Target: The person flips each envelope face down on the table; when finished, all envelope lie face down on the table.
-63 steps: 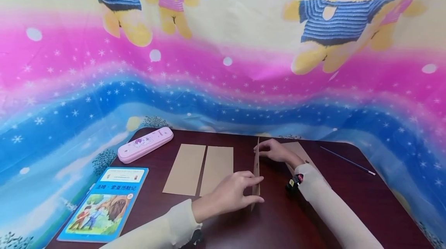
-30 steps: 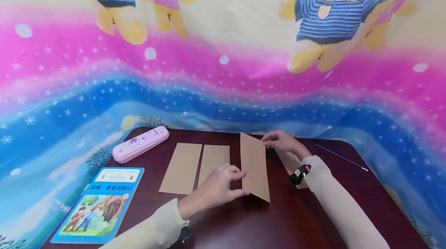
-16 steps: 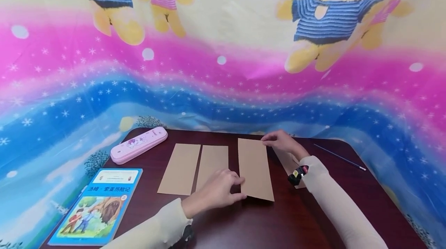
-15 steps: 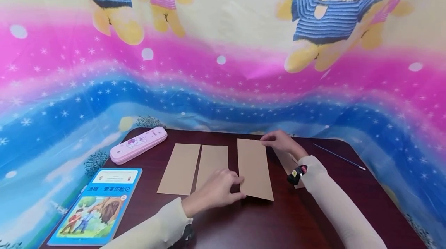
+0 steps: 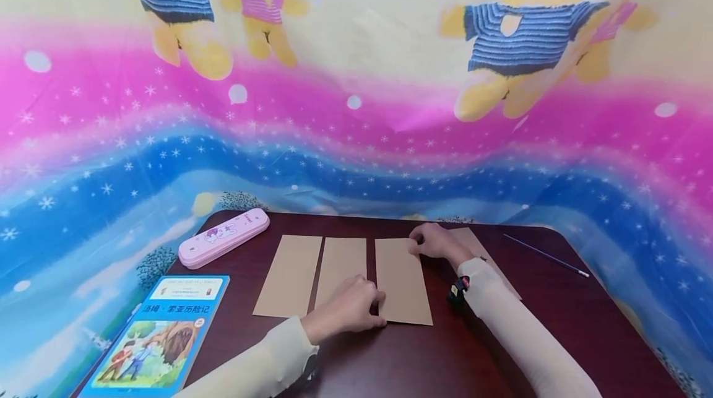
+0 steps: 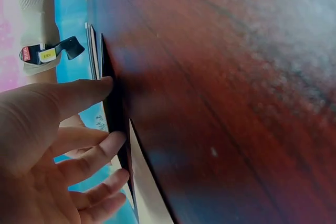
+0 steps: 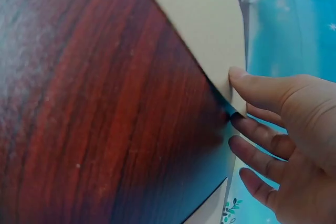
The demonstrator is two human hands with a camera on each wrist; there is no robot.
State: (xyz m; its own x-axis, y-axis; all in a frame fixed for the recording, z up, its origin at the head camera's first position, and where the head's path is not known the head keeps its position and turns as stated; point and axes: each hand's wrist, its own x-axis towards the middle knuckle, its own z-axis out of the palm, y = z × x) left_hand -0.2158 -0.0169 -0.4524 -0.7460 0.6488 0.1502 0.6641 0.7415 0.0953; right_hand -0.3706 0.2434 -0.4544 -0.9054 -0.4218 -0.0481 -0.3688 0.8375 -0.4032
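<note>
Three plain brown rectangular cards lie in a row on the dark red-brown table. My left hand (image 5: 350, 306) holds the near left edge of the third card (image 5: 402, 280), its thumb at the near corner. At that card's far right corner, my right hand (image 5: 437, 242) pinches it between thumb and fingers, as the right wrist view shows. The card's near edge sits slightly off the table, with a dark gap beneath. To its left are the middle card (image 5: 345, 262), partly covered by my left hand, and the leftmost card (image 5: 289, 274).
A fourth brown card (image 5: 473, 243) with a small dark mark lies partly under my right forearm. A pencil (image 5: 546, 255) is at the far right. A pink pencil case (image 5: 224, 238) and a blue picture-cover book (image 5: 156, 336) are on the left. A patterned cloth hangs behind the table (image 5: 401, 361).
The third card has turned from standing on edge to almost flat, its plain face up, beside the middle card. Both hands have lowered with it, the right one coming slightly left.
</note>
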